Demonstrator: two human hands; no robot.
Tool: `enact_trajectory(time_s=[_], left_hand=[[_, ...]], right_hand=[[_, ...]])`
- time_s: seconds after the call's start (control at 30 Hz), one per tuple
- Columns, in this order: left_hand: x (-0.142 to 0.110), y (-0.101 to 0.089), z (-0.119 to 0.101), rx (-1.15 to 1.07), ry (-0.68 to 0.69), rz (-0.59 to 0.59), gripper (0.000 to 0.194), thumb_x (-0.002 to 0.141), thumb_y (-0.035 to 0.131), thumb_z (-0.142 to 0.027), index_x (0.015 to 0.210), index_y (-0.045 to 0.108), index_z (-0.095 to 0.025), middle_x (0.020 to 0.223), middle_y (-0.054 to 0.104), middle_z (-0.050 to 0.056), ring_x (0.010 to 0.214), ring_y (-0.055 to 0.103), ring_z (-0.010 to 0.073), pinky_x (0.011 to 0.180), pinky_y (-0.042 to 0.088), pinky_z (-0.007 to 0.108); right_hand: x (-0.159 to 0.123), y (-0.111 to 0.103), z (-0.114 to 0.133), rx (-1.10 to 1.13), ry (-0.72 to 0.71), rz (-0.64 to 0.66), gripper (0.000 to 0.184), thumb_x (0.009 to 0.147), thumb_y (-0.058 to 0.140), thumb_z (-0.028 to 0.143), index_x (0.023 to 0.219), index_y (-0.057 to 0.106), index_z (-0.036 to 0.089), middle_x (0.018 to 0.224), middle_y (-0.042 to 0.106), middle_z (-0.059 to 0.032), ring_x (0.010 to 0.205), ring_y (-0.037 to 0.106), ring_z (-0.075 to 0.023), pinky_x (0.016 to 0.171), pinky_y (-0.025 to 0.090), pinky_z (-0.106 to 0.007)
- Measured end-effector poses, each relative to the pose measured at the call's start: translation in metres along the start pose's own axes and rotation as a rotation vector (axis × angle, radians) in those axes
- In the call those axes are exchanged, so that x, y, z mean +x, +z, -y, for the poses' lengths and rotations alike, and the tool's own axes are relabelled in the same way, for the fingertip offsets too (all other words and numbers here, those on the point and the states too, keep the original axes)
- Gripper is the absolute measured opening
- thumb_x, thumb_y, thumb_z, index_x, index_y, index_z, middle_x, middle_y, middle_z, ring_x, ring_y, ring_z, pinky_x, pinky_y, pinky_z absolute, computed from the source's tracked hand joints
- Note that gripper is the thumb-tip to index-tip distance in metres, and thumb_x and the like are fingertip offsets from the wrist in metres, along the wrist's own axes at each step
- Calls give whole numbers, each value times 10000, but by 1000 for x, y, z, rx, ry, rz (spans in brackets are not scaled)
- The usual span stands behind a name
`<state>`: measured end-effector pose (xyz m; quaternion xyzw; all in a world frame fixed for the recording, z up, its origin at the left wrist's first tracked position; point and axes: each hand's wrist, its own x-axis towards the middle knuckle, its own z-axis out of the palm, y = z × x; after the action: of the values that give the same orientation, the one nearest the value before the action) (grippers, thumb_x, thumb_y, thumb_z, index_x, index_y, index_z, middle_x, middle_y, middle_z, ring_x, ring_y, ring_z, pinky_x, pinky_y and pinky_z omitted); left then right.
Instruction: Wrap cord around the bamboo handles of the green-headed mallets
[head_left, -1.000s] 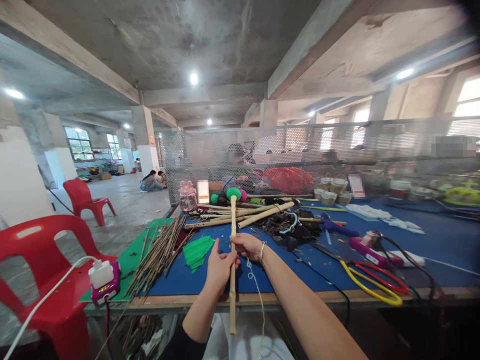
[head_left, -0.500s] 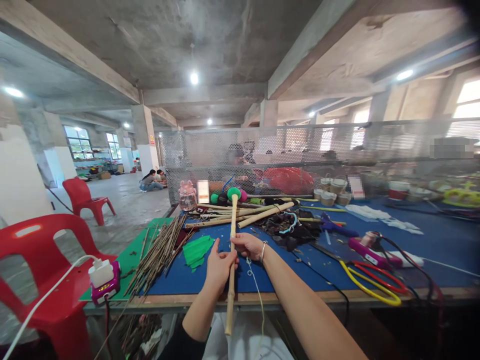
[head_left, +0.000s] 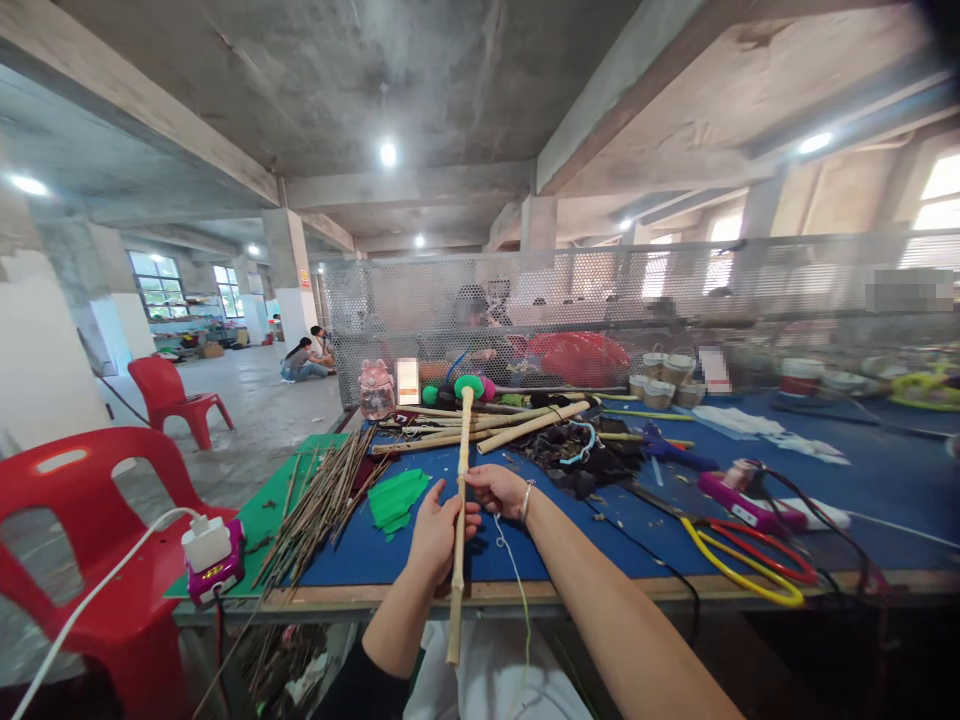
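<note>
One bamboo stick (head_left: 465, 430), near-upright in view before the worktop (head_left: 345, 560), lower end past its front edge; left hand (head_left: 441, 525), fingers loosely curled around it; right hand (head_left: 499, 492), fingertips pinched on it just above; one green cloth (head_left: 397, 502), left of the stick

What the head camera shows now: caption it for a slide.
Left hand and right hand hold a bamboo stick at a blue table, twigs nearby.

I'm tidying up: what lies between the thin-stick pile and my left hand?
In the head view, a green sheet lies between the pile and your left hand.
</note>
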<state>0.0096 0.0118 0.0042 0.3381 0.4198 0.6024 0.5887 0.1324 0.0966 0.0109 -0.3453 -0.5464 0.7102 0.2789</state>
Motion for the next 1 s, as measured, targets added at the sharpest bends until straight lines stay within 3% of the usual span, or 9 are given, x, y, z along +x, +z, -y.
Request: enact_trajectory(time_s=[0.13,0.23,0.47,0.7,1.0], left_hand=[[6,1,5,143,85,-60,507,621,708,-306,1015,460,-107,580,542,-19,425,501,69,399,432,182],[10,2,7,182,106,-56,388,595,718,-274,876,512,-105,540,510,-39,383,466,49,389,407,169],[9,2,7,296,195,-23,393,641,625,-227,1013,558,-121,479,427,-80,324,390,43,336,354,169],[10,1,8,306,155,-38,510,655,607,-251,1135,532,-96,470,433,-76,310,381,42,324,313,170],[6,2,1,129,113,-62,673,605,699,-317,1169,439,-59,466,467,-73,335,428,49,350,335,160]], right_hand=[[1,-1,-1,-33,-6,-30,264,647,636,343,688,451,159,380,264,116,316,135,-21,336,24,-191],[-2,1,1,-27,-1,-35,253,647,636,325,679,451,155,374,250,119,317,134,-21,337,25,-190],[-7,5,6,-4,19,-34,224,647,619,274,647,426,160,388,247,116,330,132,-21,346,33,-183],[-6,4,4,-15,37,-72,118,651,563,200,668,455,155,380,236,114,332,138,-25,357,45,-175],[-1,-1,1,11,7,-12,201,669,621,292,718,481,156,387,237,116,324,114,-23,327,28,-167]])
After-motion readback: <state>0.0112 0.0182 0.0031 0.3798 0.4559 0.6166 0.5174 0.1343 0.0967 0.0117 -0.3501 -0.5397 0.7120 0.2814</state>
